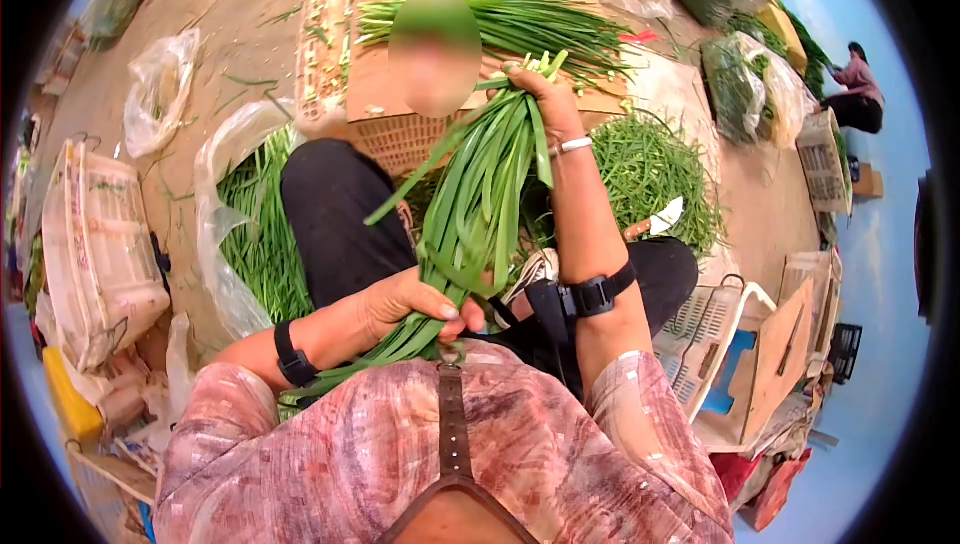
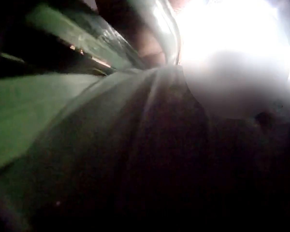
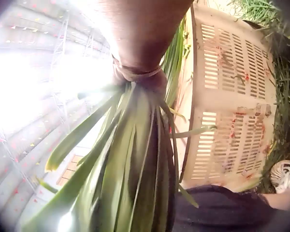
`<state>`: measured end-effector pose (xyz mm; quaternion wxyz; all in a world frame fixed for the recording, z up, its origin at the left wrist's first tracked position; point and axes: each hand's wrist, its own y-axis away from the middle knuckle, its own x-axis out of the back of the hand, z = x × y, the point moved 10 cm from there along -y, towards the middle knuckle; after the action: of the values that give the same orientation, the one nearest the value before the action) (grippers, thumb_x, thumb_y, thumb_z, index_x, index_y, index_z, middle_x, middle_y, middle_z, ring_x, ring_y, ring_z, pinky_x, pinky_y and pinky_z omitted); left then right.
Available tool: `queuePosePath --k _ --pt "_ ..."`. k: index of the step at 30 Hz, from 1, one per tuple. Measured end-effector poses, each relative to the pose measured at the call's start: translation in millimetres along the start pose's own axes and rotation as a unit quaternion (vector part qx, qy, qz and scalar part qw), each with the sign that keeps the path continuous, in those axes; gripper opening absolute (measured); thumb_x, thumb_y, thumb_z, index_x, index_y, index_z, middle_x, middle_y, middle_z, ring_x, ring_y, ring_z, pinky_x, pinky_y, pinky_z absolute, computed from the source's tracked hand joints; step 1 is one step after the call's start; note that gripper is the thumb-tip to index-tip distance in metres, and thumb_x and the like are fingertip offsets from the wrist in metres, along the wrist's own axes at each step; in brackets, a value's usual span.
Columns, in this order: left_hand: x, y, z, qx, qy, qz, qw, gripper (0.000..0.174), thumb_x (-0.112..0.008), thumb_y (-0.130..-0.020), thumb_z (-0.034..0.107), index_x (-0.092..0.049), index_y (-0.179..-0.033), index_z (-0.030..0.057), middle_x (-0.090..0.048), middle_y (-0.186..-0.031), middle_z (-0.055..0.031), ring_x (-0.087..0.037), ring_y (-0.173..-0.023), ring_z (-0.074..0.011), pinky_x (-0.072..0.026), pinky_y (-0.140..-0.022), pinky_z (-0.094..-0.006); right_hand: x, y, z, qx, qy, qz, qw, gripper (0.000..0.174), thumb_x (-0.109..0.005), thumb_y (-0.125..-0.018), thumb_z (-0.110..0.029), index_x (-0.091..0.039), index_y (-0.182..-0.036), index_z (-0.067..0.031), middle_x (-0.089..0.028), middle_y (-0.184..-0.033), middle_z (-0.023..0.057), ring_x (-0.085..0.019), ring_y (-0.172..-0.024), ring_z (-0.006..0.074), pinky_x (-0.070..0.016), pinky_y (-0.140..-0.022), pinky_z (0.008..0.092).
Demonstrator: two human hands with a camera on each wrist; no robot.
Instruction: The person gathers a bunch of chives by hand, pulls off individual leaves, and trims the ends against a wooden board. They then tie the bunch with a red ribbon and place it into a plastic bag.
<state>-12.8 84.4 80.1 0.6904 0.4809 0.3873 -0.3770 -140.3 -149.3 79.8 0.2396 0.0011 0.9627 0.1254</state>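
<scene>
A bunch of garlic chives point(image 1: 482, 189) slants across the lap in the head view, pale stem ends up and long flat leaves trailing down. My right hand point(image 1: 545, 102) grips it just below the stem ends. Lower down, near the chest, my left hand point(image 1: 425, 306) holds the leaves with the thumb laid across them. From the right wrist, the right hand point(image 3: 140, 79) shows curled round the bunch, with leaves point(image 3: 130, 159) fanning downward. Dark, blurred leaves point(image 2: 34, 101) fill part of the left wrist view, and most of the left hand is hidden there.
More chives point(image 1: 550, 29) lie on a board point(image 1: 375, 79) over an upturned plastic crate point(image 1: 395, 139). A knife point(image 1: 655, 219) rests on loose green trimmings point(image 1: 650, 159) at right. A plastic bag point(image 1: 210, 174) of greens stands at left. Crates point(image 1: 105, 254) flank both sides; another person point(image 1: 858, 89) is far right.
</scene>
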Motion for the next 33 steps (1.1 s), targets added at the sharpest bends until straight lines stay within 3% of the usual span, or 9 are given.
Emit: queuePosePath --k 4,6,7,10,14,16,22,23,33 --pt "15 -25 8 0.006 -0.165 -0.018 0.986 0.051 -0.066 -0.063 0.004 -0.052 -0.111 -0.0009 -0.062 -0.077 -0.0162 -0.058 -0.063 -0.0181 -0.0469 -0.058 -0.0273 25 23 -21 0.025 -0.144 -0.084 0.986 0.045 -0.057 -0.085 -0.035 -0.05 -0.115 -0.0024 -0.056 -0.111 0.0224 -0.061 -0.092 0.0294 -0.0535 -0.077 0.0412" --pt "28 -36 37 -0.081 -0.265 0.064 0.959 0.035 -0.065 -0.061 0.004 -0.058 -0.095 -0.0022 -0.063 -0.073 -0.0112 -0.059 -0.062 -0.0178 -0.0468 -0.06 -0.0275 92 19 5 -0.079 0.063 0.059 0.993 0.048 -0.056 -0.086 -0.035 -0.046 -0.12 -0.0035 -0.055 -0.115 0.0181 -0.061 -0.093 0.0258 -0.0532 -0.077 0.0384" --pt "21 -33 48 -0.081 -0.33 0.084 0.937 0.031 -0.063 -0.061 0.003 -0.06 -0.091 -0.0022 -0.063 -0.071 -0.01 -0.059 -0.063 -0.017 -0.0468 -0.06 -0.0273 91 33 -32 0.054 0.234 0.085 0.967 0.042 -0.057 -0.086 -0.031 -0.047 -0.117 -0.0044 -0.06 -0.1 0.01 -0.062 -0.083 0.0198 -0.0548 -0.071 0.0335" --pt "34 -35 66 -0.117 -0.491 0.114 0.855 0.016 -0.061 -0.062 0.003 -0.061 -0.077 -0.0025 -0.062 -0.068 -0.007 -0.059 -0.062 -0.0149 -0.0475 -0.059 -0.0273 88 86 -29 -0.018 0.018 0.058 0.998 0.045 -0.063 -0.081 -0.019 -0.047 -0.113 0.0076 -0.059 -0.094 0.0092 -0.06 -0.075 0.0168 -0.0543 -0.059 0.0345" --pt "26 -34 52 -0.063 -0.39 0.105 0.913 0.024 -0.062 -0.064 0.002 -0.057 -0.087 -0.0037 -0.06 -0.071 -0.0107 -0.059 -0.057 -0.0178 -0.0482 -0.054 -0.0275 85 109 -22 -0.026 0.144 0.008 0.989 0.039 -0.061 -0.081 -0.009 -0.045 -0.113 0.0063 -0.061 -0.082 0.0123 -0.063 -0.061 0.0197 -0.0556 -0.055 0.0322" --pt "25 -30 43 -0.012 -0.317 0.106 0.943 0.029 -0.062 -0.064 0.0 -0.054 -0.092 -0.0045 -0.059 -0.071 -0.0128 -0.059 -0.055 -0.019 -0.0481 -0.051 -0.0276 105 110 -13 -0.091 0.325 0.027 0.941 0.038 -0.064 -0.079 -0.009 -0.05 -0.111 0.0059 -0.064 -0.076 0.0097 -0.053 -0.05 0.0082 -0.0437 -0.043 0.0191" --pt "14 -23 41 -0.054 -0.236 0.029 0.97 0.046 -0.065 -0.068 0.006 -0.047 -0.109 -0.0033 -0.059 -0.08 -0.0153 -0.054 -0.05 -0.0149 -0.0443 -0.047 -0.0236 142 117 -36 -0.073 0.352 0.086 0.929 0.024 -0.062 -0.081 -0.013 -0.062 -0.097 0.0055 -0.063 -0.069 0.0051 -0.053 -0.053 0.007 -0.0399 -0.047 0.0197" --pt "12 -21 41 -0.057 -0.223 0.039 0.972 0.046 -0.066 -0.067 0.005 -0.047 -0.108 -0.0041 -0.057 -0.076 -0.0159 -0.049 -0.047 -0.0139 -0.0417 -0.044 -0.0235 148 114 -43 -0.047 0.372 0.091 0.923 0.017 -0.06 -0.082 -0.014 -0.064 -0.09 0.0005 -0.06 -0.063 -0.0001 -0.042 -0.045 0.0038 -0.0299 -0.04 0.0197" --pt "11 -8 14 0.041 -0.076 -0.017 0.996 0.048 -0.063 -0.067 0.0 -0.043 -0.11 -0.0063 -0.052 -0.067 -0.016 -0.04 -0.04 -0.011 -0.03 -0.038 -0.0239 219 99 -114 0.056 0.509 0.083 0.855 0.014 -0.062 -0.08 -0.01 -0.067 -0.085 0.0021 -0.06 -0.063 0.0018 -0.051 -0.055 0.007 -0.041 -0.052 0.0216"
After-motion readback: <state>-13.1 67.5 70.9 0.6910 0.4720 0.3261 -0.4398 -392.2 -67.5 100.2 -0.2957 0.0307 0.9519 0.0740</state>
